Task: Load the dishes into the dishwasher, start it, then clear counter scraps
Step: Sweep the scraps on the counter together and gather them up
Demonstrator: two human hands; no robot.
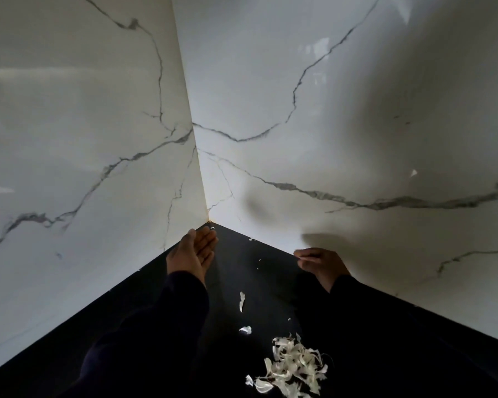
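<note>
A pile of pale papery scraps (295, 364), like garlic skins, lies on the black counter (242, 271) near the bottom of the view. Two loose pieces (242, 300) (245, 329) lie further in, and tiny flakes (251, 239) sit by the right wall. My left hand (193, 254) reaches into the counter's corner, palm turned inward, fingers straight, on edge against the surface and holding nothing. My right hand (321, 262) hovers near the right wall with its fingers loosely curled downward; I see nothing in it. Both arms wear dark sleeves.
White marble-look wall panels (84, 139) (342, 124) with grey veins meet in a corner behind the counter and close it in on the left and right. A small pale fleck (413, 172) sticks to the right wall. No dishwasher or dishes are in view.
</note>
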